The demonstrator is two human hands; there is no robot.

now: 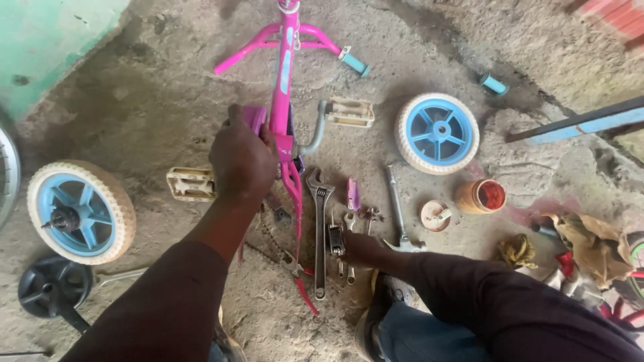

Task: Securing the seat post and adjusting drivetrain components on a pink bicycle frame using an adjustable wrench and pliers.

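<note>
A pink child's bicycle frame (pixel 284 100) lies on the concrete floor with its wheels off. My left hand (pixel 240 161) grips the frame near the crank, over a pink part. My right hand (pixel 362 249) reaches down among several tools laid beside the frame: a large adjustable wrench (pixel 320 221), small spanners (pixel 349 221) and a long socket wrench (pixel 396 204); whether it holds one I cannot tell. A cream pedal (pixel 350 112) sticks out on the right of the crank, another cream pedal (pixel 190 184) on the left.
Two blue wheels with cream tyres lie on the floor, one at left (pixel 80 211), one at upper right (pixel 437 133). A small black wheel (pixel 54 285), an orange jar (pixel 480 196), its lid (pixel 435 215), rags (pixel 590 245) and a blue bar (pixel 577 122) lie around.
</note>
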